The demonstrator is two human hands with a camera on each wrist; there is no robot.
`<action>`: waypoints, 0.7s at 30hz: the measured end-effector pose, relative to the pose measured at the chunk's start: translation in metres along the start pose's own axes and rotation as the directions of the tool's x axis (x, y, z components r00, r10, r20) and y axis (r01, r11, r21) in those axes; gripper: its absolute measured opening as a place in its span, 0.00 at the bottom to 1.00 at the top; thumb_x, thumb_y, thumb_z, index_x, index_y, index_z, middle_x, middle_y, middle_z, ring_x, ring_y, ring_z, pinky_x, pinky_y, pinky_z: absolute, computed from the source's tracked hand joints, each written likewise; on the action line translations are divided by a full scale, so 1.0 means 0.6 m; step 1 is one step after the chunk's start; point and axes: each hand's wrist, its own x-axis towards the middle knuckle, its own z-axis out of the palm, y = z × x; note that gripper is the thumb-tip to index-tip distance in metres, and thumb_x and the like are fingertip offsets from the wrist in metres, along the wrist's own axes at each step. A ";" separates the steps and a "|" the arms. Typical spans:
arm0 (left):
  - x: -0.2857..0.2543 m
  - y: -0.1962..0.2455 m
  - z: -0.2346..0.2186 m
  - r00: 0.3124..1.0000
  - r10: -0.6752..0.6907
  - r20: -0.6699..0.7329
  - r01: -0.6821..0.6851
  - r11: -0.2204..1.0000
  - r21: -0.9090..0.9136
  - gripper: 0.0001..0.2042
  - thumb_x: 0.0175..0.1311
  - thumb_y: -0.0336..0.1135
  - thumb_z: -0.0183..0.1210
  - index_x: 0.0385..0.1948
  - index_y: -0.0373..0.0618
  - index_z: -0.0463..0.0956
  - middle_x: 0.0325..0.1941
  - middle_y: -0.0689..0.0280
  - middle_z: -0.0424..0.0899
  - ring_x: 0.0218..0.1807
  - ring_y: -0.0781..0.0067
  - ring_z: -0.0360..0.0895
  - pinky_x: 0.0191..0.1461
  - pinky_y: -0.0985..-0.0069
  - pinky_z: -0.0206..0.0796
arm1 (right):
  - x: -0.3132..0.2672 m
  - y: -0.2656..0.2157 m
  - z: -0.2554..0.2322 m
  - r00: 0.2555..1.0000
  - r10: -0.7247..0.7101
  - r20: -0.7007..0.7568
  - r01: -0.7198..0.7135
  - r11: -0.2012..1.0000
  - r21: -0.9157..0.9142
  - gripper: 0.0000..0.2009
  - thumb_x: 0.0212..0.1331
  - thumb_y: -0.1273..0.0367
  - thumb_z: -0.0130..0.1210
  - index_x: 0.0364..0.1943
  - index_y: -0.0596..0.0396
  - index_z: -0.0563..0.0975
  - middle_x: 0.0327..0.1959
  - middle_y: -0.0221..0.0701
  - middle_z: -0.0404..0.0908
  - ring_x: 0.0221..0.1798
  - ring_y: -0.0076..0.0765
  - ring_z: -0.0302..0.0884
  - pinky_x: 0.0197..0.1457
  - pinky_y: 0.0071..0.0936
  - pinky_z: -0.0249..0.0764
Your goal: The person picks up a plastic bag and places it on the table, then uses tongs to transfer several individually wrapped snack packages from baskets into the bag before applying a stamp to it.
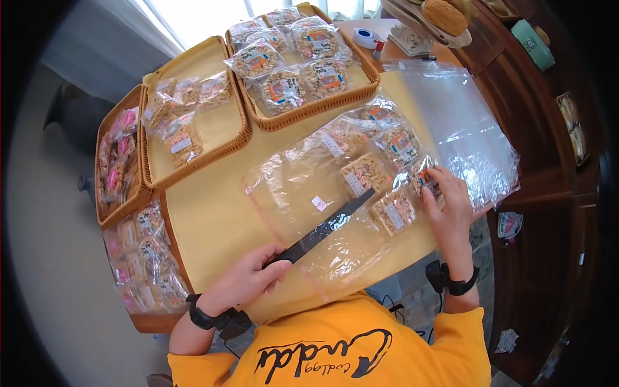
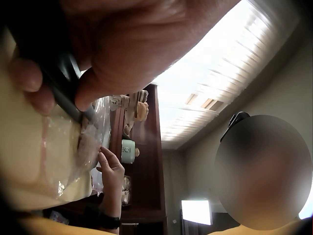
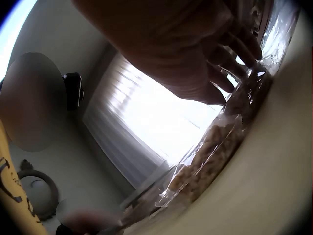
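My left hand (image 1: 258, 274) grips the end of a long flat black tool (image 1: 316, 235); the fingers and thumb wrap round it in the left wrist view. The tool reaches across a large clear plastic bag (image 1: 277, 180), and a plastic sheen crosses its middle. Its far tip is beside a labelled nut-like snack packet (image 1: 362, 175). My right hand (image 1: 453, 209) holds a snack packet (image 1: 427, 188) at the bag's right side, thumb and fingertips at its edges. Another labelled packet (image 1: 393, 213) lies between the hands, with several more packets (image 1: 396, 145) further back in the bag.
Wicker trays of packed snacks stand at the back: a full tray (image 1: 309, 113), a partly filled tray (image 1: 193, 164) and a narrow tray (image 1: 100, 187). Stacked packets (image 1: 145, 258) lie at the left edge. Clear bags (image 1: 461, 122) and a tape roll (image 1: 365, 37) are at the right and back.
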 end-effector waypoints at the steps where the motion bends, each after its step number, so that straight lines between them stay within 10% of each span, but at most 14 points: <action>1: 0.003 -0.002 -0.001 1.000 0.003 -0.003 -0.003 1.000 -0.005 0.14 0.72 0.37 0.53 0.51 0.37 0.71 0.26 0.74 0.71 0.24 0.88 0.67 0.26 0.86 0.60 | 0.000 0.000 -0.001 1.000 0.014 0.011 -0.015 1.000 0.009 0.17 0.52 0.74 0.61 0.49 0.56 0.78 0.52 0.39 0.79 0.54 0.50 0.73 0.57 0.39 0.70; 21: -0.020 -0.020 -0.029 1.000 0.019 0.009 -0.018 0.996 -0.087 0.11 0.72 0.38 0.52 0.45 0.39 0.71 0.27 0.72 0.76 0.22 0.87 0.70 0.25 0.87 0.63 | 0.039 -0.119 0.014 0.945 -0.287 -0.156 0.319 0.916 0.245 0.10 0.48 0.76 0.63 0.37 0.54 0.81 0.39 0.31 0.84 0.46 0.43 0.78 0.49 0.36 0.70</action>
